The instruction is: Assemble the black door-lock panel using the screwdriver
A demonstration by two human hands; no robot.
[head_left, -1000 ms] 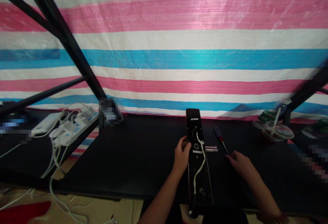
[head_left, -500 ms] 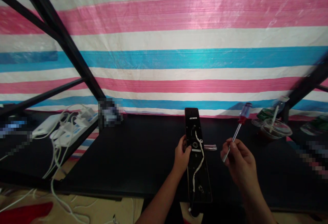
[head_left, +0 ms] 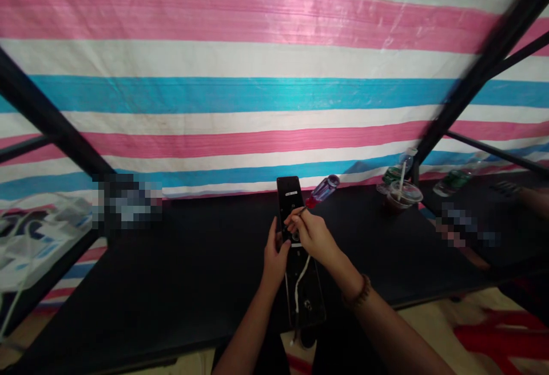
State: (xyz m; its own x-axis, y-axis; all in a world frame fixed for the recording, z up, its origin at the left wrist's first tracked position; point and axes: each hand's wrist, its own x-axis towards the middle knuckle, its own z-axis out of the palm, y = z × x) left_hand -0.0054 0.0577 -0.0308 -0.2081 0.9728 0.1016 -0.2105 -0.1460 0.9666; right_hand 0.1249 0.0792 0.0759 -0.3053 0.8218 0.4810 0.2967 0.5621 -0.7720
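Observation:
A long black panel point(head_left: 315, 292), like the back of an electronic door lock, extends over the table's front edge in front of me. A pale cable point(head_left: 300, 283) runs down its back. My left hand point(head_left: 275, 260) grips the panel's left edge, thumb on top. In my right hand point(head_left: 316, 236) is a screwdriver point(head_left: 325, 189) with a clear and red handle, pinched by its shaft. The handle points up and right, and the tip end is at the panel's upper half. My fingers hide whether the tip touches anything.
On the black table point(head_left: 206, 272), a plastic cup with a straw point(head_left: 403, 198) and a bottle point(head_left: 392, 175) stand back right. Another bottle point(head_left: 458, 179) and another person's arm point(head_left: 529, 199) are beyond the right post. White power strips point(head_left: 43, 255) lie far left.
My right hand has moved left with the screwdriver, from beside the panel to over its upper part. My left hand still holds the panel. The view has turned right.

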